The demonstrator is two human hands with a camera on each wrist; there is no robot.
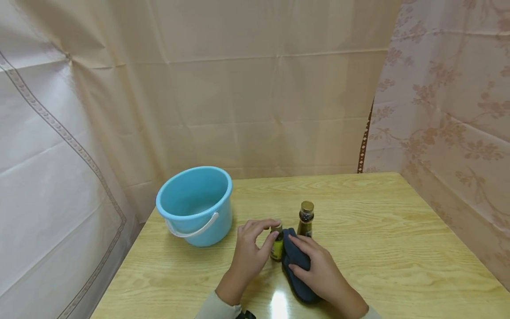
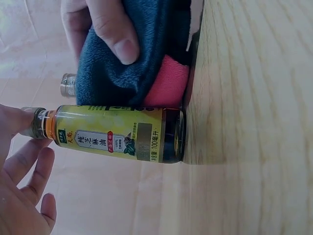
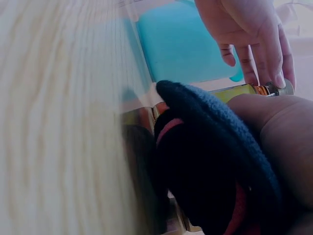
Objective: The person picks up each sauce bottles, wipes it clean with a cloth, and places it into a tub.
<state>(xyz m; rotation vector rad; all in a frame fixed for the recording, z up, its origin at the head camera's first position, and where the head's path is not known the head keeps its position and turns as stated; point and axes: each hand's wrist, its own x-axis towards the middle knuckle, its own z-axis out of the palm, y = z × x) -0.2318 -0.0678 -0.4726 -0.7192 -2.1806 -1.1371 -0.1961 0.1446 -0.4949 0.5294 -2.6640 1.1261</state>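
A small sesame oil bottle point(image 2: 112, 132) with a yellow label stands upright on the table. My left hand point(image 1: 252, 246) pinches its cap point(image 2: 34, 122) between thumb and forefinger; the other fingers are loosely bent. Beside it, my right hand point(image 1: 318, 266) grips a folded dark blue cloth point(image 1: 299, 283) with a pinkish-red part point(image 2: 168, 83) at its lower edge. The cloth stands against the bottle's side in the left wrist view. Just behind the cloth is a taller dark bottle point(image 1: 306, 221) with a gold cap, its lower part hidden.
A light blue bucket point(image 1: 229, 217) with a white handle point(image 1: 199, 230) stands on the left of the wooden table point(image 1: 398, 248). Beige curtain cloth point(image 1: 255, 110) hangs behind the table, and a floral cloth point(image 1: 458, 133) hangs along the right side.
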